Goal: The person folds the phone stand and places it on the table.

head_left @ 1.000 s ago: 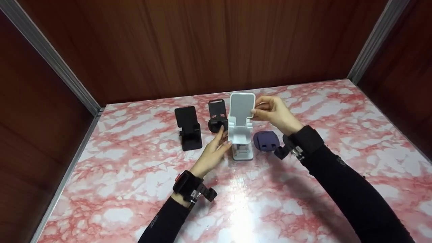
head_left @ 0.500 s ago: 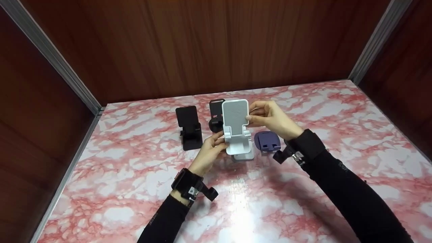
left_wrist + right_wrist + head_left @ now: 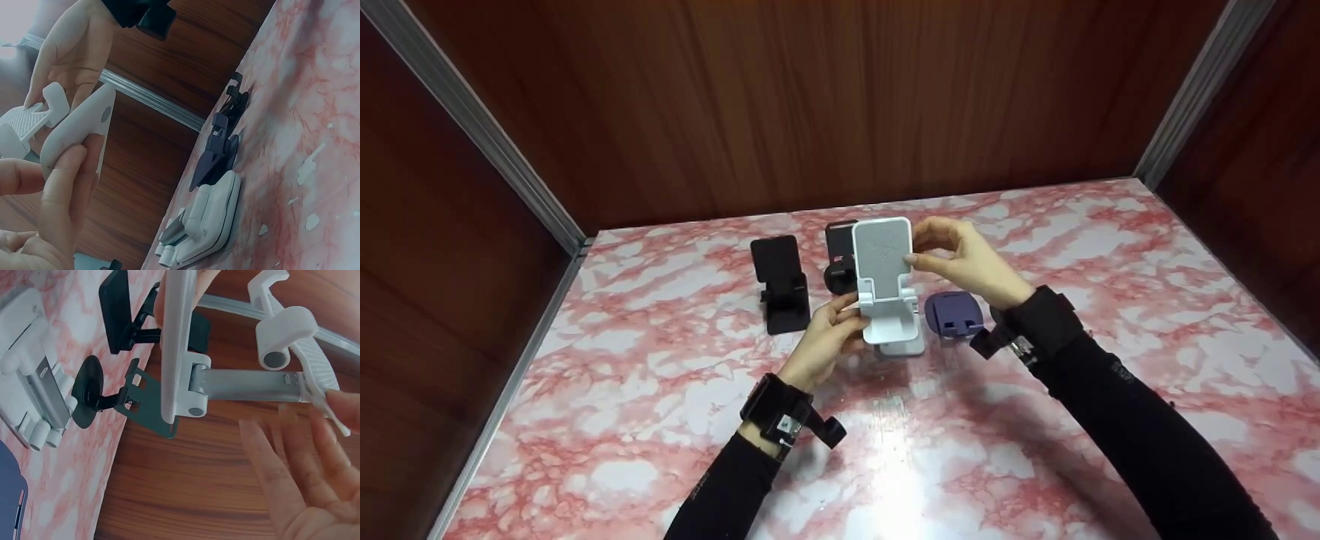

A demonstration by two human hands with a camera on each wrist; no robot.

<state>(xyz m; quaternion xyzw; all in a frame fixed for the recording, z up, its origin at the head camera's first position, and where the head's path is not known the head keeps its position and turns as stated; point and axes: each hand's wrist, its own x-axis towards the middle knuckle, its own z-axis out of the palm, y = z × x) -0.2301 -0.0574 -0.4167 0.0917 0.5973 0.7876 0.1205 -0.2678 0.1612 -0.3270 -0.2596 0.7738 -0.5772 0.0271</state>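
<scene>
A white phone stand (image 3: 883,255) with a grey pad is held up over the table, unfolded. My left hand (image 3: 825,341) grips its base (image 3: 79,126), thumb and fingers on either side of the plate. At the upper right edge of the backrest, my right hand (image 3: 971,259) pinches the rim; in the right wrist view the thumb meets the ribbed backrest (image 3: 320,363) while other fingers spread behind. A silver arm (image 3: 247,385) links base and backrest. Below lies a second white phone stand (image 3: 211,219), folded flat and mostly hidden in the head view.
A purple folded stand (image 3: 954,313) lies right of the white ones. Two black phone stands stand to the left, one upright (image 3: 780,285) and one with a round base (image 3: 840,277) partly behind the held stand. Wooden panels (image 3: 840,105) enclose the marbled table (image 3: 660,420).
The held phone stand has shifted slightly left and toward me, covering more of the round-based black stand and the white one below. Both hands moved with it; over the last half second little differs.
</scene>
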